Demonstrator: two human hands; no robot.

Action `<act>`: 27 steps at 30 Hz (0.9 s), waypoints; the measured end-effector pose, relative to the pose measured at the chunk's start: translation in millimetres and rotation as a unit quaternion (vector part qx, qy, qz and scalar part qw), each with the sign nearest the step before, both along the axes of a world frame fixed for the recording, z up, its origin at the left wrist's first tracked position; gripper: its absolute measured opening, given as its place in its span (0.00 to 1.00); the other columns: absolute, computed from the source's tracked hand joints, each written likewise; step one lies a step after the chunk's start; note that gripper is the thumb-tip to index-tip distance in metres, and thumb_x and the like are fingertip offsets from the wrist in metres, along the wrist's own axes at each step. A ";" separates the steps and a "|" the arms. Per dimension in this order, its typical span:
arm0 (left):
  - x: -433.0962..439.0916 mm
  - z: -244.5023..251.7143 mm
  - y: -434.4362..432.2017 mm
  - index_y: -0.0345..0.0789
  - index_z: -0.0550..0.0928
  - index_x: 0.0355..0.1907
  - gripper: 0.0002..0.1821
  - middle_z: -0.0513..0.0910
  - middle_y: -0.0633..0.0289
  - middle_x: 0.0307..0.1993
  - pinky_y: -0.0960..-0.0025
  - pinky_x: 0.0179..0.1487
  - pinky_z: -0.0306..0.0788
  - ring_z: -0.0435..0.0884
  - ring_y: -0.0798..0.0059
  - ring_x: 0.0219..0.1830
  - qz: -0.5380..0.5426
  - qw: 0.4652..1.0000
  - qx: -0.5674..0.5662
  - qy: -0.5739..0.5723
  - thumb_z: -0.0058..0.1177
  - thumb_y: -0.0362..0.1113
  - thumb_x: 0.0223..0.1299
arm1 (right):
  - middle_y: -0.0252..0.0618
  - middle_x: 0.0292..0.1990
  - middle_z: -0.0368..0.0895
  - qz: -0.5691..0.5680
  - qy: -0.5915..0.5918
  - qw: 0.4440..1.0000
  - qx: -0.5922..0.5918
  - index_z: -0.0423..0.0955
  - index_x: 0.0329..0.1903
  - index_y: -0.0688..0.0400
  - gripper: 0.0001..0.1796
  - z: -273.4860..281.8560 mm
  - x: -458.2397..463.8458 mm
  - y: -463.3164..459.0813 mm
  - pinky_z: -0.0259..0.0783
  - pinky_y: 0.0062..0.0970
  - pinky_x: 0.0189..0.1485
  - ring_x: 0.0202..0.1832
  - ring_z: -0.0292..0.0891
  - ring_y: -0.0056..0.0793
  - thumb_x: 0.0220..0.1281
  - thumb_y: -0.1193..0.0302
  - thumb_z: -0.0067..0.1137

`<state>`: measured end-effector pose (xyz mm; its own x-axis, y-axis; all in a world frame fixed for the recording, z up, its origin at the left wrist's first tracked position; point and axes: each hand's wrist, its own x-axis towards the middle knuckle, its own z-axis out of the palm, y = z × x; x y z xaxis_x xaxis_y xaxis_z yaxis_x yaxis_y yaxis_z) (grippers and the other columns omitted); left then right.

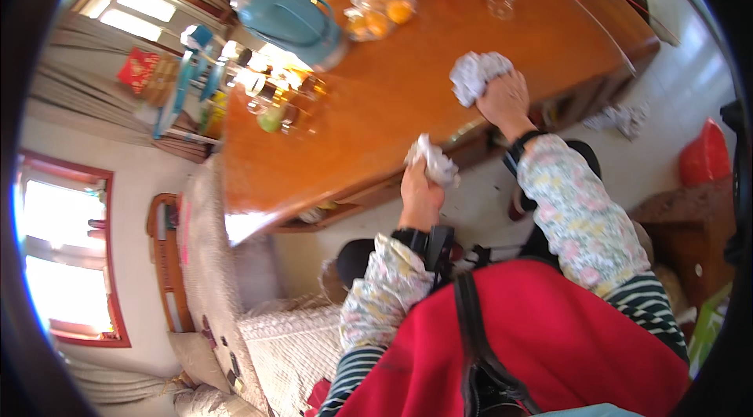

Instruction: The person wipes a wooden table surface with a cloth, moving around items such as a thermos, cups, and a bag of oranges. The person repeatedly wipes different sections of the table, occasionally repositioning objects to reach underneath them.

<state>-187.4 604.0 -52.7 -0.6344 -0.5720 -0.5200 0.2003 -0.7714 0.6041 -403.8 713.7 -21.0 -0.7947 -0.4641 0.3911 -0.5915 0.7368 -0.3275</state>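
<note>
My left hand [420, 198] grips a crumpled off-white wad [436, 163], which looks like cloth or paper. It is near the front edge of a brown wooden table [388, 87]. Farther right and forward, my right hand [507, 100] has its fingers around a larger crumpled white wad [473, 77] over the tabletop. Whether that wad touches the table I cannot tell. Floral sleeve covers and dark wristbands are on both forearms.
A blue thermos jug [288, 20] stands at the table's far left, beside bagged oranges [379, 11]. Several glass jars [282, 93] crowd the left end. A clear cup [500, 3] sits at the back. On the floor at right are a crumpled cloth [620, 120] and a red basin [705, 155].
</note>
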 end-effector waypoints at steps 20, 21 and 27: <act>-51.8 42.6 -0.3 0.34 0.73 0.65 0.24 0.74 0.50 0.65 0.53 0.72 0.62 0.68 0.48 0.70 -0.177 0.468 -0.846 -0.185 0.50 0.35 0.67 | 0.45 0.51 0.82 0.017 0.083 0.994 -0.071 0.80 0.51 0.56 0.21 -6.9 -3.2 -6.8 0.66 0.43 0.60 0.57 0.73 0.47 0.60 0.58 0.55; -53.3 36.3 3.0 0.35 0.71 0.67 0.26 0.72 0.50 0.67 0.51 0.72 0.61 0.66 0.49 0.71 -0.178 0.427 -0.865 -0.194 0.50 0.37 0.67 | 0.45 0.51 0.82 0.015 0.081 0.995 -0.064 0.80 0.52 0.56 0.21 -7.2 -3.0 -6.5 0.66 0.43 0.60 0.57 0.73 0.47 0.60 0.58 0.55; -49.3 28.5 -19.7 0.36 0.67 0.72 0.30 0.62 0.55 0.75 0.50 0.78 0.51 0.57 0.52 0.78 -0.242 0.405 -0.850 -0.236 0.46 0.45 0.71 | 0.44 0.55 0.81 -0.001 0.088 0.996 -0.015 0.77 0.58 0.54 0.25 -11.6 -7.4 -5.6 0.67 0.43 0.60 0.60 0.72 0.45 0.61 0.57 0.55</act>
